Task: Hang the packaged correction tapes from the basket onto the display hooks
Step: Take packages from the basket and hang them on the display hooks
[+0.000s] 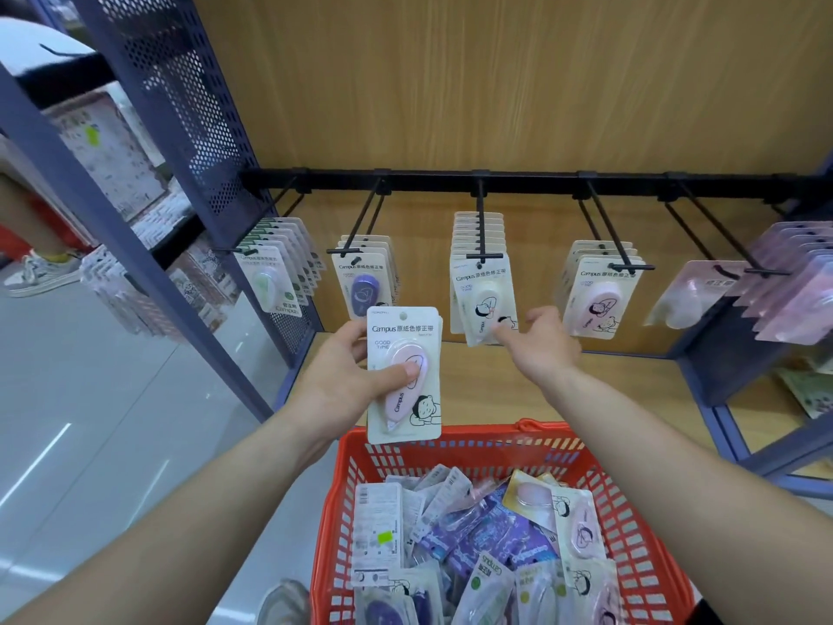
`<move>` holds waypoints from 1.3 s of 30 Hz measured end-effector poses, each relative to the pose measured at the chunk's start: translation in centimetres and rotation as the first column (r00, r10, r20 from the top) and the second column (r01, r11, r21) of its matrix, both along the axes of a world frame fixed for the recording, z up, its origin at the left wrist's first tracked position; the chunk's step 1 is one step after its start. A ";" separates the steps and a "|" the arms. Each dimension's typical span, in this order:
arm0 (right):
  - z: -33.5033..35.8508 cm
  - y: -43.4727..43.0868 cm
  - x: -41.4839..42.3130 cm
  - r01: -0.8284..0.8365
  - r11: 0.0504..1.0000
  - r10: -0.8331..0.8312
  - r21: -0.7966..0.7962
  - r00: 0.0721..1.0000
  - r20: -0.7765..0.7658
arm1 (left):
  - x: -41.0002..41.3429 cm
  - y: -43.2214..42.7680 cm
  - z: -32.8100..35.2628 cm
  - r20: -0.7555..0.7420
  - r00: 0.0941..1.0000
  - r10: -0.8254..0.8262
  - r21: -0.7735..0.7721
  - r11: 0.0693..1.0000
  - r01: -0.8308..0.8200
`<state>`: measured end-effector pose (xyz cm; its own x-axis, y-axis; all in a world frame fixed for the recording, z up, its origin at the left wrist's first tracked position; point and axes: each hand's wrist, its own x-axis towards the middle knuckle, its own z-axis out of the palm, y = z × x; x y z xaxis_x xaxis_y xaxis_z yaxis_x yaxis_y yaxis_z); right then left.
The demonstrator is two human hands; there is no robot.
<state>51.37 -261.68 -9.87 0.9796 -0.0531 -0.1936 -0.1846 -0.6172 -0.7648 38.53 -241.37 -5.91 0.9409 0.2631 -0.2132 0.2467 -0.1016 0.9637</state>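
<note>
Wood-grain panelling (496, 83) backs a shop display, and a black rail (518, 179) across it carries a row of hooks (481, 227) hung with packs. In front of it, above the near rim of the basket, the left hand (347, 376) holds a pink pack (403, 376) upright. The thumb is pressed on the blister and the fingers are wrapped round the left edge and back. The edge of a second card shows just behind it. The right hand (541, 340) reaches forward to the cream pack (484, 300) at the front of the centre hook. Its fingertips are at that pack's lower right corner, but whether they pinch it or only touch it cannot be told. Left of centre hang a purple pack (365, 286) and green packs (270, 286); to the right hang more pink packs (599, 295). Below the arms stands a red basket (640, 525) heaped with loose packs (473, 534) in purple, pink and green, some face down. A blue perforated panel (180, 106) closes the display's left side, with grey floor (90, 399) beyond it.
</note>
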 end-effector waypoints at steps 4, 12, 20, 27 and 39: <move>2.1 -0.2 -3.2 -0.202 0.943 0.206 0.264 0.978 0.011 | 0.3 -1.0 0.0 -0.002 1.000 -0.001 -0.034 0.999 0.001; 2.8 -2.5 -6.3 -0.354 0.810 0.404 0.468 0.915 -0.008 | 1.5 -5.1 0.5 0.069 0.997 -0.029 -0.065 0.997 0.033; 3.1 -7.7 -6.0 -0.191 0.770 0.281 0.608 0.958 -0.055 | 2.9 -9.2 1.1 0.111 0.987 -0.116 -0.068 0.990 0.124; 2.3 -11.6 -3.6 -0.125 0.830 0.183 0.543 0.982 -0.054 | 4.1 -10.2 0.5 0.066 0.995 -0.074 -0.081 0.994 0.080; 0.9 -14.4 0.2 0.026 0.891 -0.028 0.454 1.000 -0.003 | 5.0 -10.2 -0.3 0.018 0.996 -0.088 -0.041 0.995 0.089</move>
<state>51.53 -276.11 -8.95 0.9798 0.0134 -0.1993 -0.1928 -0.1974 -0.9612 43.57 -251.58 -6.25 0.9636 0.1695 -0.2067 0.2227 -0.0818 0.9714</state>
